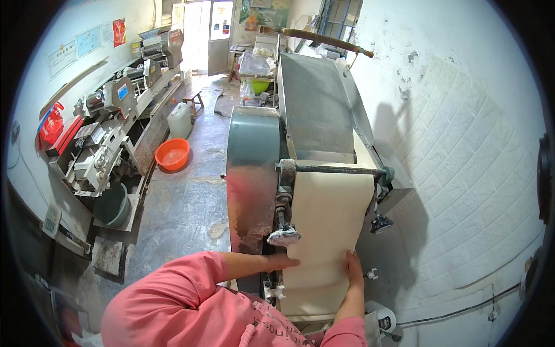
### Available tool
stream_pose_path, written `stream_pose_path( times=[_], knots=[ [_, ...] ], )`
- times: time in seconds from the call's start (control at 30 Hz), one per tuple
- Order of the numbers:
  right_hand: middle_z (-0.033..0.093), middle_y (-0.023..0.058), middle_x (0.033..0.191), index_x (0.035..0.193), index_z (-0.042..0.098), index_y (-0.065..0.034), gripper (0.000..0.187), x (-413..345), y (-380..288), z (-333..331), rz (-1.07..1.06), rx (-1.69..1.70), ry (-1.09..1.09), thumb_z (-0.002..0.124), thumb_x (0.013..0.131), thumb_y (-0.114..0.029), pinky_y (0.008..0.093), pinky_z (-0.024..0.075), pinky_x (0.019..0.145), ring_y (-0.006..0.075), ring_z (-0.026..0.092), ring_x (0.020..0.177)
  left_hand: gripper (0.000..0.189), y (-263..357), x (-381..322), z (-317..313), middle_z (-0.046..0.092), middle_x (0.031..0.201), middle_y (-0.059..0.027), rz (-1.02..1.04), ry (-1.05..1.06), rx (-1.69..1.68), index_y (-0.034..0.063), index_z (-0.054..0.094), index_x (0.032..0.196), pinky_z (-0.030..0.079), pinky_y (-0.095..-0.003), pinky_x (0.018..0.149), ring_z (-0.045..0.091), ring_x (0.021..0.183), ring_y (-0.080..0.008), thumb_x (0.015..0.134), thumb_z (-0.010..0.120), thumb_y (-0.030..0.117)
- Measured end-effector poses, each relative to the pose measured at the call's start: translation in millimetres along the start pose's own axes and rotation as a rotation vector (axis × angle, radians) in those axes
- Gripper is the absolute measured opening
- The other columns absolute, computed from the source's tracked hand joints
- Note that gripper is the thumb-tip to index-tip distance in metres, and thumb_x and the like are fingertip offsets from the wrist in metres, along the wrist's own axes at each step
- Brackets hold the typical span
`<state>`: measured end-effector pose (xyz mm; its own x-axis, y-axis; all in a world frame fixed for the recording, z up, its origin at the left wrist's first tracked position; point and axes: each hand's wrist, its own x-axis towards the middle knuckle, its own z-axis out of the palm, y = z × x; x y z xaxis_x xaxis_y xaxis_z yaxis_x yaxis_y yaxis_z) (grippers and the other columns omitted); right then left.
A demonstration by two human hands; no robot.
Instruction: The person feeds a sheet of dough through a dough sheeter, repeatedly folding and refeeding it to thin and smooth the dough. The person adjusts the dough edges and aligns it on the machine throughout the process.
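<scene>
A broad, pale dough sheet (331,208) hangs down the front of a dough sheeting machine (253,139), passing behind a dark crossbar (336,169). My left hand (284,262) holds the sheet's left edge, thumb on the front face and the other fingers mostly hidden. On the opposite edge, slightly higher at the fingertips, my right hand (354,266) grips the sheet. Between my hands the dough shows faint horizontal ripples. Above the crossbar slopes a grey metal chute (318,104), with dough along its lower right side. Adjusting handwheels (284,236) sit beside the sheet.
An orange basin (172,154) and a white plastic jerrycan (179,120) stand on the floor to the left. Smaller roller machines (121,97) line the left wall. A padded white wall (459,173) is close on the right. Beyond the machine is a table (256,65).
</scene>
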<state>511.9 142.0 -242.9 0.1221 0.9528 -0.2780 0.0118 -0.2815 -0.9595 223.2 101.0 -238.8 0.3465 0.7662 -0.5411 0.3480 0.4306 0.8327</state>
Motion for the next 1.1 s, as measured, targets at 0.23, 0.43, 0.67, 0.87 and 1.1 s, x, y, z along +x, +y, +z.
stream_pose_path(
  times=[0.23, 0.43, 0.67, 0.87, 1.1],
  knots=[
    [0.059, 0.0063, 0.093, 0.106, 0.055, 0.0023, 0.037, 10.9, 2.9, 5.7, -0.19, 0.027, -0.066, 0.054, 0.084, -0.027, 0.0297, 0.0419, 0.069, 0.0135, 0.053, 0.081, 0.054, -42.5, 25.8, 2.5, 0.057, 0.108, -0.0077, 0.227, 0.046, -0.123, 0.0032, 0.054, 0.113, 0.039, -0.0302, 0.086, 0.052, 0.098, -0.0183, 0.077, 0.061, 0.042],
    [0.06, 0.0046, 0.08, 0.095, 0.06, 0.0012, 0.028, 11.8, -1.8, 12.8, -0.3, -0.102, 0.106, 0.054, 0.084, -0.024, 0.0272, 0.0412, 0.063, 0.0104, 0.051, 0.071, 0.071, 1.0, -2.5, -9.4, 0.05, 0.118, -0.0129, 0.066, 0.058, -0.013, 0.0019, 0.045, 0.122, 0.037, -0.0307, 0.09, 0.047, 0.106, -0.0208, 0.073, 0.063, 0.049],
    [0.058, 0.0029, 0.092, 0.108, 0.053, 0.0003, 0.038, 2.5, -3.4, -2.7, -0.07, 0.07, -0.036, 0.056, 0.084, -0.03, 0.0255, 0.0399, 0.068, 0.0108, 0.051, 0.081, 0.079, -3.1, 7.7, -7.3, 0.042, 0.126, -0.0154, 0.092, 0.187, 0.116, 0.0027, 0.033, 0.13, 0.034, -0.0318, 0.094, 0.042, 0.114, -0.0235, 0.074, 0.059, 0.052],
    [0.057, 0.0028, 0.098, 0.114, 0.052, -0.0031, 0.05, 3.1, 11.0, -11.1, 0.182, -0.006, 0.023, 0.059, 0.081, -0.039, 0.027, 0.0385, 0.073, 0.0131, 0.05, 0.085, 0.066, -39.2, 17.1, -1.5, 0.049, 0.121, -0.0103, 0.25, -0.097, 0.123, 0.0037, 0.044, 0.123, 0.035, -0.0306, 0.094, 0.045, 0.111, -0.0202, 0.074, 0.064, 0.043],
    [0.06, 0.0083, 0.088, 0.103, 0.056, 0.0038, 0.047, 7.9, 7.5, 4.9, -0.09, -0.246, 0.031, 0.056, 0.082, -0.038, 0.0288, 0.0407, 0.065, 0.0148, 0.053, 0.077, 0.056, -27.6, 18.9, 3.8, 0.052, 0.118, -0.0086, 0.21, -0.092, -0.105, 0.0028, 0.044, 0.122, 0.038, -0.0299, 0.092, 0.046, 0.11, -0.0173, 0.077, 0.065, 0.03]
  ],
)
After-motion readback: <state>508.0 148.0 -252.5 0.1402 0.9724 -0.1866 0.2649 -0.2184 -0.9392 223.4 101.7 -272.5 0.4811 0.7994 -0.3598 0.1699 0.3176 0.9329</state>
